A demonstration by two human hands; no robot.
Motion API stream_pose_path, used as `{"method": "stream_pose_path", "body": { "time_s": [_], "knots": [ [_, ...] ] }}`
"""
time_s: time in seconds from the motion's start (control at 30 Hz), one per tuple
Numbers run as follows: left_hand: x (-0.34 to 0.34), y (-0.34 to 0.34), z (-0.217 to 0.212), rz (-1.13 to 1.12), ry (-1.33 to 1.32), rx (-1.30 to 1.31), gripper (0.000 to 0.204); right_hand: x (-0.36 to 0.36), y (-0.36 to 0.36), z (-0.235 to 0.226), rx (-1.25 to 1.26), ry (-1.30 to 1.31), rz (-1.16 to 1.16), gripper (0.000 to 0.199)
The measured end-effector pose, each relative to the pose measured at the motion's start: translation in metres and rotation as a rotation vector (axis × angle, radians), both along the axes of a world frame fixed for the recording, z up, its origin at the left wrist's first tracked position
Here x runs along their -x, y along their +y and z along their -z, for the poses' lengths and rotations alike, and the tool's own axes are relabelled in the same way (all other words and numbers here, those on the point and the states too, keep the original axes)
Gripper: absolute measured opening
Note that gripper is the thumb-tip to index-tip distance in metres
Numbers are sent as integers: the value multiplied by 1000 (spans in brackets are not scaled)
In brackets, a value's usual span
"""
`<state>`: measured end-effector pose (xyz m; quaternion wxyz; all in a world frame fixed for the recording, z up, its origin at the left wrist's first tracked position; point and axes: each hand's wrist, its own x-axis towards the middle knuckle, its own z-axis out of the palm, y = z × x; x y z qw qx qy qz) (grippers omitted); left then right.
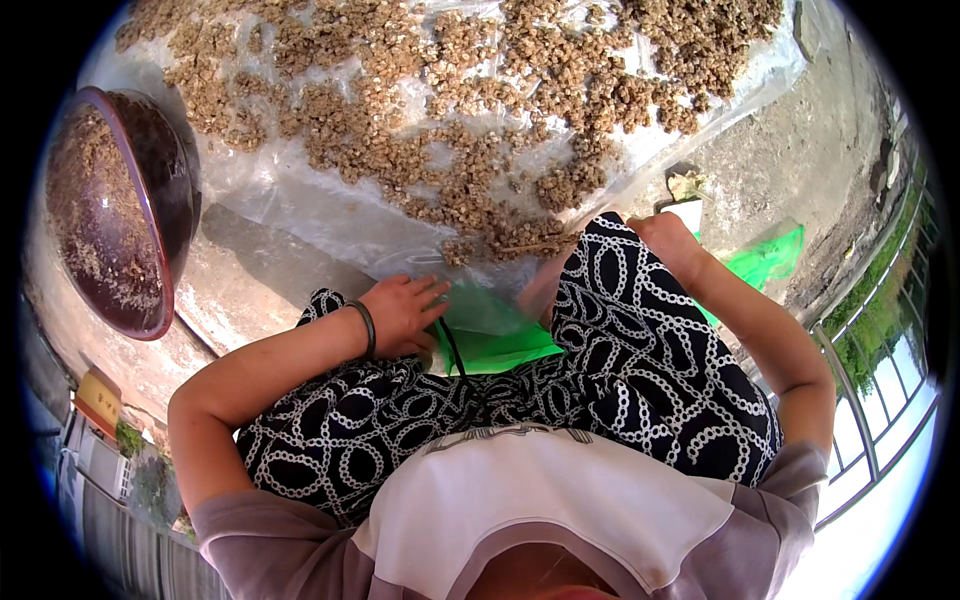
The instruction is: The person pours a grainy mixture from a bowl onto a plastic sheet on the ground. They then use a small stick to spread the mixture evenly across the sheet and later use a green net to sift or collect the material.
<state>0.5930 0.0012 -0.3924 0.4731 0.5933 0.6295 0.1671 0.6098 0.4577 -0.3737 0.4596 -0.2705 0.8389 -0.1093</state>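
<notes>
My left hand point(402, 312) rests by my left knee, its fingers stretched out near the edge of a clear plastic sheet point(310, 210). A dark band circles that wrist. My right hand point(668, 243) is at my right knee, its fingers curled in against the patterned trousers point(650, 340); whatever they grip is hidden. Across the sheet lie loose clumps of brown, crumbly grain-like material point(450, 100), reaching close to my knees. Beneath me, between my legs, shows bright green plastic point(500, 348).
A dark reddish-brown bowl point(170, 250) leans on its side at the left, crumbs stuck inside it. More green plastic point(770, 258) and a small white object point(687, 214) lie on the concrete ground point(790, 150) at the right. Metal railings point(850, 400) stand farther right.
</notes>
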Motion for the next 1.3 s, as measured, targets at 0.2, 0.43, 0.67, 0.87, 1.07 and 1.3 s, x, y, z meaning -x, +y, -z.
{"method": "stream_pose_path", "body": {
  "time_s": [0.2,0.43,0.67,0.87,1.07,1.3],
  "knots": [
    [-3,-14,10,25,-26,80,80,8,-34,-1,157,39,-65,18],
    [-9,-30,9,109,-4,88,81,-8,-55,9,52,129,-90,41],
    [-7,-32,5,66,-13,78,80,26,-50,-19,53,31,67,30],
    [-4,-32,4,52,1,76,77,26,-18,-17,-93,178,-133,52],
    [-3,-33,4,60,-22,142,79,45,8,-47,-183,193,-53,18],
    [-2,-31,0,65,-9,162,80,59,59,-85,-236,74,249,14]
  ]
}}
